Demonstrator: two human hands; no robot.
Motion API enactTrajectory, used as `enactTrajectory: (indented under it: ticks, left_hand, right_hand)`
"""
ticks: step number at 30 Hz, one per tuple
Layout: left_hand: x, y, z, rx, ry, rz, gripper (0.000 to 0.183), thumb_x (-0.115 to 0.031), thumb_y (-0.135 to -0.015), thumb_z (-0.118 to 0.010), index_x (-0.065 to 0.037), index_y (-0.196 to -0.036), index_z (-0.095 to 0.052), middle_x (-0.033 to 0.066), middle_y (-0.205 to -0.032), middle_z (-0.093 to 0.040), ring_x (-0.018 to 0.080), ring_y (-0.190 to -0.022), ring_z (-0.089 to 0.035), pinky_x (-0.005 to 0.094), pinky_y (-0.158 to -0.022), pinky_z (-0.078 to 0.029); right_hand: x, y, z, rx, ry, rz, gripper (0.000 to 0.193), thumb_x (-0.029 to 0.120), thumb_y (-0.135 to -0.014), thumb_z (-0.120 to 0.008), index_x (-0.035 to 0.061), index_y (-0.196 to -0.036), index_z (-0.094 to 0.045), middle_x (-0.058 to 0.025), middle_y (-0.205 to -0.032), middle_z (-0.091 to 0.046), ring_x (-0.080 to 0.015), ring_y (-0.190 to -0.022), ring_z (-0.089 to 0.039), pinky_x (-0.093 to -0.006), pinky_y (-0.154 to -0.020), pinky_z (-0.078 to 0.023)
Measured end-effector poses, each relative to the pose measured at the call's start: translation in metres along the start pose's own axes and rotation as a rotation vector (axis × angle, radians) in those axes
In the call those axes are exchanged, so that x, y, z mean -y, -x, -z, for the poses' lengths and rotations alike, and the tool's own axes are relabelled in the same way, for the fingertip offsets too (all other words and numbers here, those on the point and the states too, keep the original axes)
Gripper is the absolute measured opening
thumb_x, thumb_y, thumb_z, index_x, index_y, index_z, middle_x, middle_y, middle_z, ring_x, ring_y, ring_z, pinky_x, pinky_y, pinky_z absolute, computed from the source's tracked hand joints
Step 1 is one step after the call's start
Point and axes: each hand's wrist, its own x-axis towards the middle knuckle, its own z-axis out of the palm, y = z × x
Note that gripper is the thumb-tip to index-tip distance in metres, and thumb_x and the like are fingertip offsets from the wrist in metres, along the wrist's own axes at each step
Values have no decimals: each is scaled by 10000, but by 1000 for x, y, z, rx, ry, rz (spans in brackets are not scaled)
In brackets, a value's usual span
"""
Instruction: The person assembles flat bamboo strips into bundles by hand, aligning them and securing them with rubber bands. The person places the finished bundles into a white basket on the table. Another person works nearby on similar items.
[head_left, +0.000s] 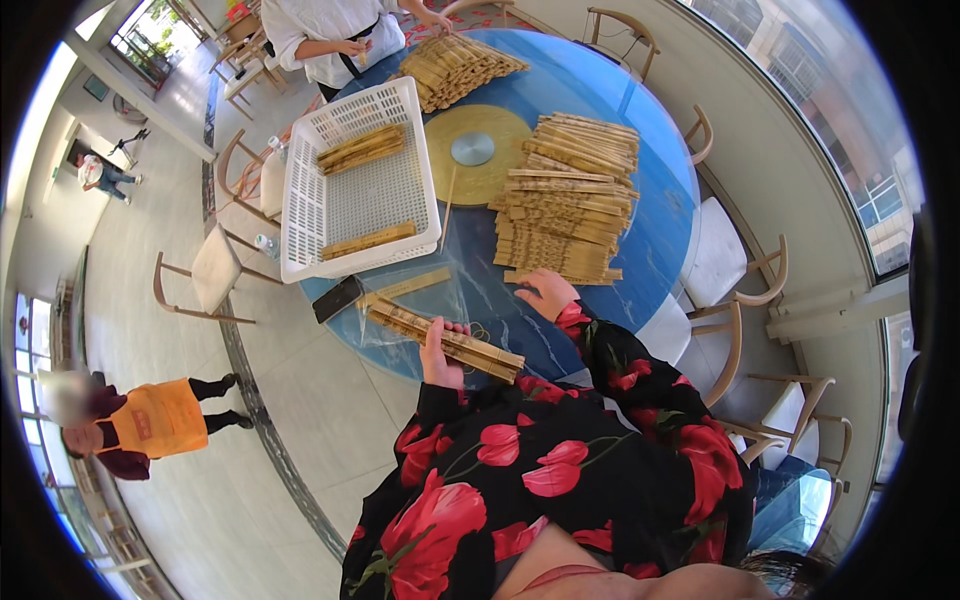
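My left hand (443,356) is wrapped around a bundle of long, thin brown sticks (485,356), bamboo-like with dark mottling. The bundle slants above the table's near edge. My right hand (547,293) rests at the near end of a large pile of the same sticks (570,195), its fingers loosely spread and nothing visible gripped in them. A flat yellowish strip (412,284), like a ruler, lies on a clear plastic bag beyond my left hand. Beside it is a dark phone-like object (338,299). Thin yellow rubber bands (481,332) appear close to my left fingers.
A white slotted basket (426,150) holding a few stick bundles stands on the round blue table (660,150). A gold disc (500,127) marks the centre. Across the table, a person in white (335,35) stands by another stick pile (460,70). Wooden chairs (217,270) surround the table.
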Motion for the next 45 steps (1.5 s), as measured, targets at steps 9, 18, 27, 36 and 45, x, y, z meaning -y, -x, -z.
enactTrajectory:
  ticks: [9, 18, 27, 36, 45]
  left_hand:
    - [-5, -1, -1, 4, 31, -16, 140, -195, -863, -624, -84, -852, -538, 5, -791, -562, 155, -758, -557, 354, -784, -485]
    - [2, -5, 2, 11, 25, -13, 140, -185, -854, -636, -86, -855, -536, 14, -780, -560, 165, -749, -565, 361, -764, -494]
    - [2, 1, -14, -1, 23, 37, 136, -162, -866, -618, -78, -925, -529, 52, -893, -596, 186, -810, -583, 358, -772, -500]
    - [2, -2, -25, 159, -76, -7, 320, -193, -922, -544, -1, -1172, -492, 116, -1205, -571, 257, -1107, -548, 379, -913, -459]
    - [-9, 18, -49, 190, -49, -98, 226, -60, -889, -570, -18, -1093, -484, 112, -1053, -598, 243, -1032, -583, 359, -891, -474]
  right_hand:
    - [-127, -34, 15, -186, 803, -194, 135, 156, -770, -548, 113, -894, -577, -50, -927, -559, -250, -925, -559, -423, -705, -483]
    - [-132, -36, 8, -80, 869, -153, 115, 156, -779, -536, 110, -871, -587, -63, -905, -574, -249, -903, -579, -383, -629, -517]
    - [-73, -21, 24, 34, 462, -118, 161, 112, -831, -504, 70, -987, -505, -146, -939, -540, -346, -792, -586, -468, -636, -480]
    - [109, 18, 6, 54, -104, 145, 469, 88, -869, -491, 121, -1333, -427, -135, -825, -514, -336, -793, -528, -406, -698, -434]
    - [122, 26, 16, 124, 21, 188, 526, 152, -844, -555, 73, -1340, -400, -128, -910, -542, -331, -821, -528, -397, -752, -446]
